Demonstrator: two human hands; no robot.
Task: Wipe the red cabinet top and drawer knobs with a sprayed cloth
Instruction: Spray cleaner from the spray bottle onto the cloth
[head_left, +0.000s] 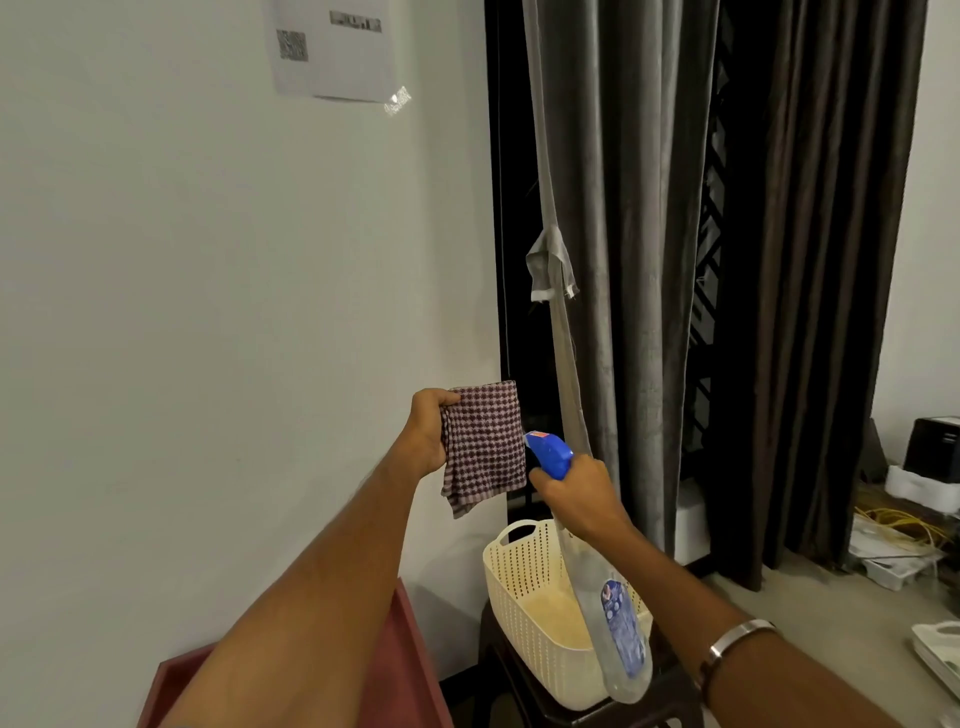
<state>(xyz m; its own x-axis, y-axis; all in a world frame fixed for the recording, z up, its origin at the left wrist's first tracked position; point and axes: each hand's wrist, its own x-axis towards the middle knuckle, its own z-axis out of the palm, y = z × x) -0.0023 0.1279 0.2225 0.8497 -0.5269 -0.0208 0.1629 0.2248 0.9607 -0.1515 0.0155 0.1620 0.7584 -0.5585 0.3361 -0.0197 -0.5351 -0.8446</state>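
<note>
Holding the checked cloth (483, 447) up with my left hand (428, 434), I am pinching its top left corner so it is hanging free. My right hand (574, 491) is gripping the spray bottle (618, 623) at its neck, its blue nozzle (550, 454) pointing left at the cloth, its long axis running down toward the near right, over the cream basket (524, 597). I judge this the spraying step; next comes wiping the red cabinet (395, 670), lying at the near left.
</note>
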